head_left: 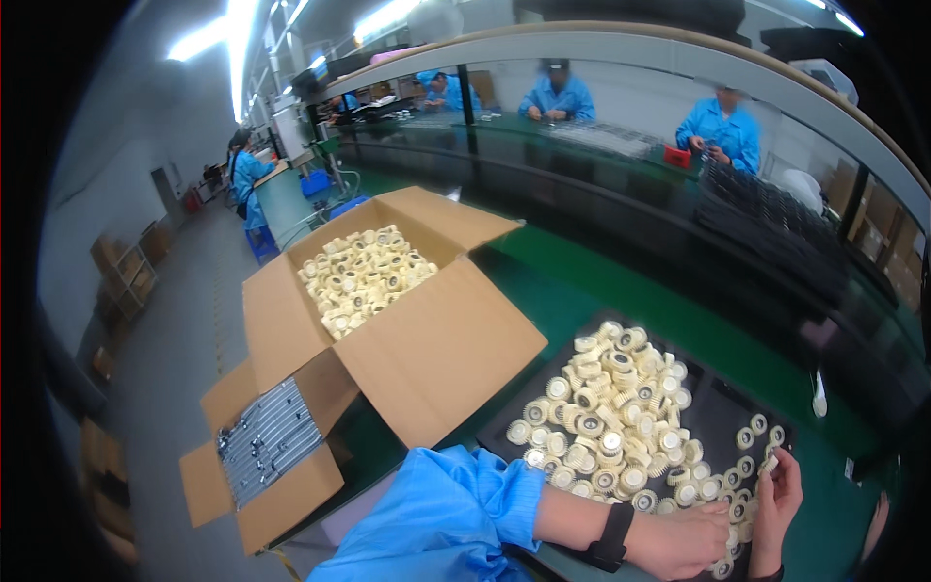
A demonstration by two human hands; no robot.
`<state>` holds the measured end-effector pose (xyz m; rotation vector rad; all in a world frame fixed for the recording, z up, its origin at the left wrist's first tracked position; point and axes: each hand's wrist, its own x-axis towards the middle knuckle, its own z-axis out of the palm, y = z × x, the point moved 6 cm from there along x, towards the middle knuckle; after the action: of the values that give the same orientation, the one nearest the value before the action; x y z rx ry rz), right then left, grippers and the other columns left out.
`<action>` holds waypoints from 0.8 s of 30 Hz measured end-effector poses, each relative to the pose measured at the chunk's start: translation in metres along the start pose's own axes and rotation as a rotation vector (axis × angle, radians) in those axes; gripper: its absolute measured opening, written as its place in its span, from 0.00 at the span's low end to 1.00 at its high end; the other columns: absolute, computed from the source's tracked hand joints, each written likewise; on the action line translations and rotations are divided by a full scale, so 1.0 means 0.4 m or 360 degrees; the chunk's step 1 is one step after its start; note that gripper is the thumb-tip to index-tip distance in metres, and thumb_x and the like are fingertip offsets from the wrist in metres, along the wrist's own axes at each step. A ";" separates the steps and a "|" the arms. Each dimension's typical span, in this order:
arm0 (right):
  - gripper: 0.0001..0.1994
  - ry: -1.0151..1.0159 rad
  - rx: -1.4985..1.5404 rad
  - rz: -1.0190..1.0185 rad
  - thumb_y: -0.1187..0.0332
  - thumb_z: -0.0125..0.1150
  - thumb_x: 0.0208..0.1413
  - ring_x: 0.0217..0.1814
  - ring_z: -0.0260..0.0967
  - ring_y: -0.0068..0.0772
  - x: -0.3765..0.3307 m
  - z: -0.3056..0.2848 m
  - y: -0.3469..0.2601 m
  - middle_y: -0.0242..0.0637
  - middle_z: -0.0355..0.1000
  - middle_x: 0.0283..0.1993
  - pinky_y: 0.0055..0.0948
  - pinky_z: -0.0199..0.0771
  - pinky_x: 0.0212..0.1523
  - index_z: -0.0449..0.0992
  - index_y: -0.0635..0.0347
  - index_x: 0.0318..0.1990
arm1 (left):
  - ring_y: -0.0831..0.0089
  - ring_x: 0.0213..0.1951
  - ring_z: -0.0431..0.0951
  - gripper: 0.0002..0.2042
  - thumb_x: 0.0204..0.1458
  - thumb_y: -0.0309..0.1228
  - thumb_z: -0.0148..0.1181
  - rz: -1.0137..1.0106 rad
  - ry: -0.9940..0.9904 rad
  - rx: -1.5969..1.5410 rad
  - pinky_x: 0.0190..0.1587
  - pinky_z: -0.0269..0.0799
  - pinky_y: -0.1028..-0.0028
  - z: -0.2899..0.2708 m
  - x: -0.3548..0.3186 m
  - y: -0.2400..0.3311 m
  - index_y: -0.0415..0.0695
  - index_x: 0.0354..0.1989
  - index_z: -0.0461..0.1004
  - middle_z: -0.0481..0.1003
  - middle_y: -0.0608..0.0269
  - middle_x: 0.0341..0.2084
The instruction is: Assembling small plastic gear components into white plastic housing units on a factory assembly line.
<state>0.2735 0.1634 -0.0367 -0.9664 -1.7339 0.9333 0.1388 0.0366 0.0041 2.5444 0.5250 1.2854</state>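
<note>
Cream plastic gears (621, 407) lie heaped on a black tray (716, 405) in front of me, several with dark centres. My left hand (684, 543) reaches in from the left, a black band on its wrist. Its fingers curl down at the gears by the tray's near right side, and the fingertips are hidden. Close beside it on the right, my right hand (779, 500) is raised with its fingers closed on a cream gear (769, 464). More loose gears (746, 437) lie in a rough row just left of that hand.
Left of the tray stands an open cardboard box (441, 339) full of similar gears. A smaller open carton (291, 504) beside it holds small metal parts (267, 436). A dark raised bench (601, 189) runs along the far side, with co-workers in blue (722, 131) behind it.
</note>
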 end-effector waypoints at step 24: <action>0.19 0.0030 0.0836 0.0229 0.63 0.40 0.68 0.44 0.71 0.24 0.022 -0.027 -0.001 0.41 0.72 0.49 0.20 0.70 0.39 0.64 0.65 0.59 | 0.63 0.49 0.74 0.10 0.46 0.24 0.61 -0.0352 -0.0476 -0.0019 0.60 0.60 0.54 0.001 0.014 -0.017 0.39 0.38 0.76 0.76 0.60 0.40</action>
<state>0.2811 0.1729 -0.0301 -0.7494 -1.3106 1.3801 0.1408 0.0453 0.0055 2.5198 0.7043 0.8126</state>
